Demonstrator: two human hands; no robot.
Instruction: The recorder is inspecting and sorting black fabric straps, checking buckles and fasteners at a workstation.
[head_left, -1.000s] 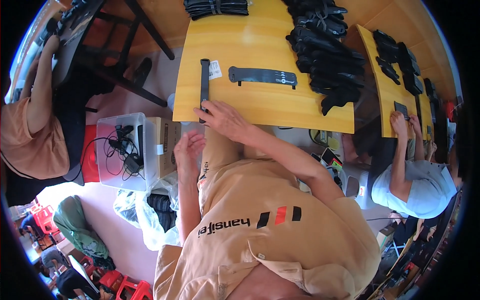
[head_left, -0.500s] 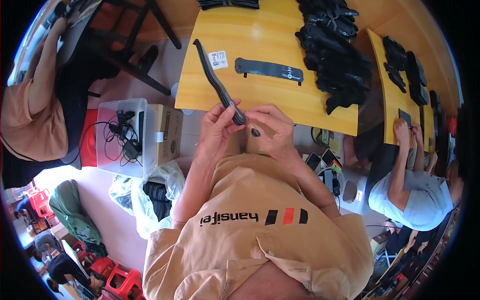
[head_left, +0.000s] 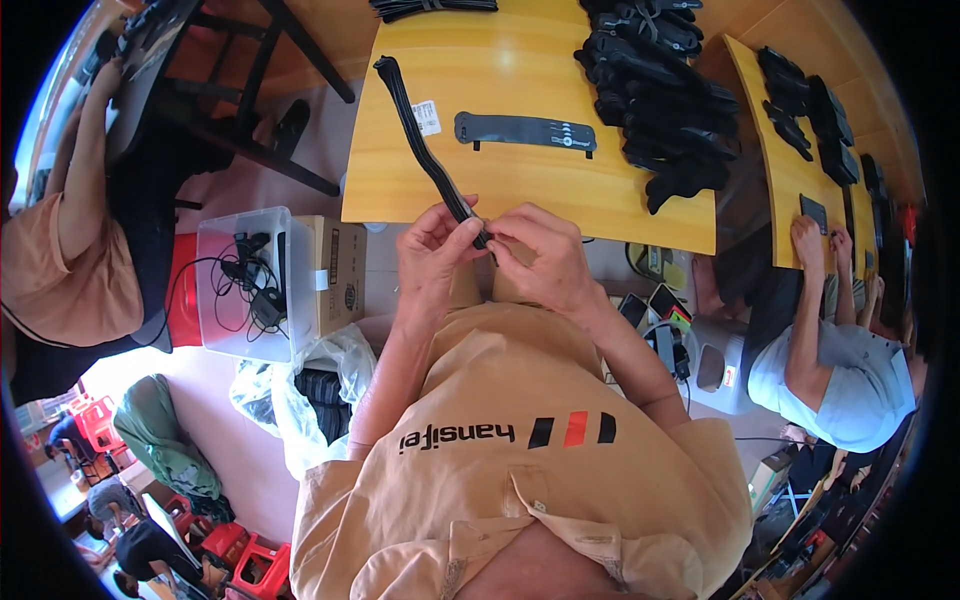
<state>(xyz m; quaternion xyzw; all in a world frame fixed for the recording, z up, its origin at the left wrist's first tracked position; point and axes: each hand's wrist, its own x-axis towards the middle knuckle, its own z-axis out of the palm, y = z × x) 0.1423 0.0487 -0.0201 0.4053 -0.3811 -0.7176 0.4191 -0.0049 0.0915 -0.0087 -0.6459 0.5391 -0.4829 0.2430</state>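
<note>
My left hand (head_left: 440,248) is closed round the lower end of a long black folded strap (head_left: 420,142), its thumb lying on top. The strap slants up and away to the left over the yellow table (head_left: 400,190), its layers showing as ridges along its length. My right hand (head_left: 545,255) pinches at the same lower end, fingertips together; a small dark bit shows under them, too hidden to name. Beyond my hands a flat dark grey strap (head_left: 520,131) with small tabs lies on the table. A white label (head_left: 427,118) is partly behind the held strap.
A heap of black straps (head_left: 655,110) covers the table's right side, with another black stack (head_left: 435,8) at its far edge. On my left stand a clear bin (head_left: 210,290) of cables and a cardboard box (head_left: 345,270). Co-workers sit at both sides, one with hands (head_left: 808,243) at another table.
My right fingers have closed in on the strap's lower end, and the small dark piece that hung below them is now mostly hidden. The held strap has turned to show its ridged edge.
</note>
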